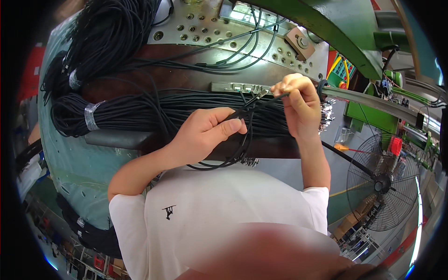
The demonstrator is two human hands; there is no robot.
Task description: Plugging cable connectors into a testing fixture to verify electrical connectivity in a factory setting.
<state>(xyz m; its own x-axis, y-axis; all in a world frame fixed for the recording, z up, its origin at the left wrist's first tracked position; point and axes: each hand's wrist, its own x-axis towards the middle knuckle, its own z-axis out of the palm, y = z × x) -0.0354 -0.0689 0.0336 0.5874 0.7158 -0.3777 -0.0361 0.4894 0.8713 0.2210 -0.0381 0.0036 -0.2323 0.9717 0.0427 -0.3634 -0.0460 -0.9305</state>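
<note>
Held up in front of me is a thin black cable [265,101], stretched between my two hands. My left hand [207,130] is closed around it, thumb on top, and a loop of the same kind of cable hangs below that hand. At the cable's right end, my right hand [298,100] pinches it between thumb and fingertips; the very tip is hidden by the fingers. Beneath both hands lies a thick bundle of black cables [135,114], tied with a clear band at the left, with metal connector ends [328,115] at the right.
A larger pile of black cables [105,37] sits at the upper left. Behind my hands stand a perforated metal plate [196,30] and a slim metal strip [228,87]. A green machine frame [336,28] arches at the upper right. A black floor fan [382,184] stands to the right.
</note>
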